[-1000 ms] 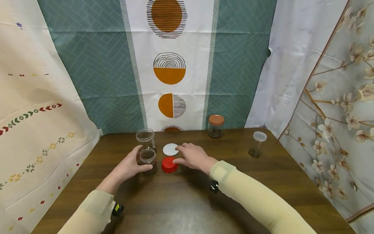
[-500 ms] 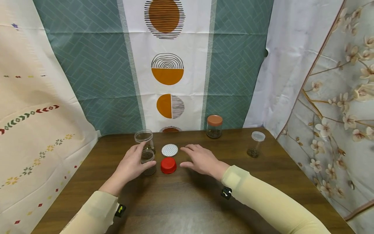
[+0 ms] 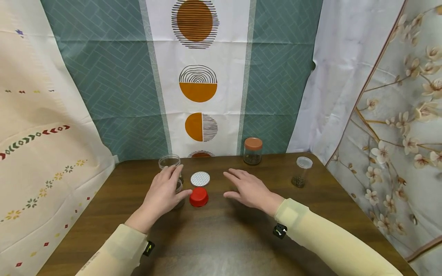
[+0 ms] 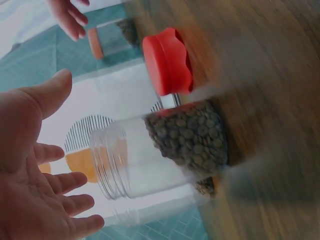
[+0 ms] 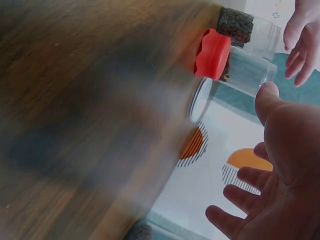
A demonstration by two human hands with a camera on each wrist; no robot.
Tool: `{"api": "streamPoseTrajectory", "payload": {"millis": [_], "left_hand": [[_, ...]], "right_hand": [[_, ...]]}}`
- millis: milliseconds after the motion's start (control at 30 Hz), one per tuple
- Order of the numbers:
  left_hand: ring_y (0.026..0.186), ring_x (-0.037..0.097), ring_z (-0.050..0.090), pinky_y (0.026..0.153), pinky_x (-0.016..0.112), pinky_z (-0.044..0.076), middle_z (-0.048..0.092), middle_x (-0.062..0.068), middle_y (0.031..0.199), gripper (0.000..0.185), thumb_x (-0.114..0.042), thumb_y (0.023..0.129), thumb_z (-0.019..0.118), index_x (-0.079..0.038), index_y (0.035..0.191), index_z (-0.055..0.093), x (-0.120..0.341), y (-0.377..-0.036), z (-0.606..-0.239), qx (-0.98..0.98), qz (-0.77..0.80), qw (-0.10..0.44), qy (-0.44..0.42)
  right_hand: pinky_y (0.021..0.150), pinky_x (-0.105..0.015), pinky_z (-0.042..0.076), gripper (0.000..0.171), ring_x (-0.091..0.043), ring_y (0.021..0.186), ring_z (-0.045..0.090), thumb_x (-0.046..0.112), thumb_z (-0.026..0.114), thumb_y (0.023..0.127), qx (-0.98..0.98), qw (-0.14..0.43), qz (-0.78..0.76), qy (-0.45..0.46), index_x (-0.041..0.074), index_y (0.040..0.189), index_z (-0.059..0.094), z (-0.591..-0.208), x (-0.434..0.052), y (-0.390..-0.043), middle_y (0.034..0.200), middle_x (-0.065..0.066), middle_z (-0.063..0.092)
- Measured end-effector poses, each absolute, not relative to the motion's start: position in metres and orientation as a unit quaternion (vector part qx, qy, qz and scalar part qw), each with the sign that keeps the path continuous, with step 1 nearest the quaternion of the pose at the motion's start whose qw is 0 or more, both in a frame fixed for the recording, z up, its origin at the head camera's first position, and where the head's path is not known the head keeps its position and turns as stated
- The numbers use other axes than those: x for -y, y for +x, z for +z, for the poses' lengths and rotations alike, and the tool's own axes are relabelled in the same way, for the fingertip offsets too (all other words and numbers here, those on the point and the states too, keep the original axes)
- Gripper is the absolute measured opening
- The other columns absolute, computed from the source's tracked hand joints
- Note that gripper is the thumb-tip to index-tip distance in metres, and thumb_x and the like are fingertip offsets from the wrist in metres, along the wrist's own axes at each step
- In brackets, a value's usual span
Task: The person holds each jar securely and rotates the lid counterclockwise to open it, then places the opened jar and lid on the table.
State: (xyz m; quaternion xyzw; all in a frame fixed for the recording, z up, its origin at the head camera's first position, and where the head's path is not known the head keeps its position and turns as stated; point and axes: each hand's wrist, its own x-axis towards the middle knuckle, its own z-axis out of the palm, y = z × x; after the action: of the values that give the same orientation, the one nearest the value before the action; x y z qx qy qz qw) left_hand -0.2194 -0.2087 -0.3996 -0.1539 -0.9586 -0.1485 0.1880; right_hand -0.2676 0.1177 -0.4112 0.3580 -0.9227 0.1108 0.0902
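With both lids lying on the table (image 3: 221, 237), the step in hand appears to be the moment after uncapping: two jars stand open and neither hand grips anything.

Left hand (image 3: 165, 194): fingers straight and spread, hovering just above and in front of the near open jar (image 4: 160, 150), apart from it in the left wrist view. Right hand (image 3: 249, 188): flat, fingers relaxed and spread, holding nothing, at about 3 o'clock from the red lid (image 3: 198, 197).

Containers. The near open jar, largely hidden behind the left hand in the head view, holds small dark round seeds filling roughly its lower part; its threaded mouth is bare. The far open jar (image 3: 170, 162), at 12 o'clock from it, has a little dark content at its base, hard to make out. The red lid rests on the table just beside the near jar at its 3 o'clock; the white lid (image 3: 200, 178) lies flat at 12 o'clock from the red one. At the back, the orange-capped jar (image 3: 253, 151) is closed, with dark contents low down; the slim clear-capped jar (image 3: 302, 171) at 2 o'clock is closed, with a small dark layer at the bottom.

Judged next requirement: a firm grasp round the near jar's wall, kept upright so the seeds do not spill.
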Motion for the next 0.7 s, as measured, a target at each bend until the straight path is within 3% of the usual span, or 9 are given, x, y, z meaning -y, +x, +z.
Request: {"api": "streamPoseTrajectory", "payload": {"millis": [700], "left_hand": [[0.156, 0.054, 0.036, 0.125, 0.068, 0.029, 0.048, 0.027, 0.163, 0.094, -0.046, 0.093, 0.089, -0.003, 0.164, 0.046, 0.163, -0.230, -0.406, 0.958, -0.123, 0.173, -0.192]], "right_hand": [[0.123, -0.063, 0.036, 0.081, -0.043, 0.156, 0.043, 0.054, 0.070, 0.107, 0.936, 0.089, 0.112, 0.323, 0.009, 0.169, 0.045, -0.408, -0.154, -0.262, 0.171, -0.020, 0.042]]}}
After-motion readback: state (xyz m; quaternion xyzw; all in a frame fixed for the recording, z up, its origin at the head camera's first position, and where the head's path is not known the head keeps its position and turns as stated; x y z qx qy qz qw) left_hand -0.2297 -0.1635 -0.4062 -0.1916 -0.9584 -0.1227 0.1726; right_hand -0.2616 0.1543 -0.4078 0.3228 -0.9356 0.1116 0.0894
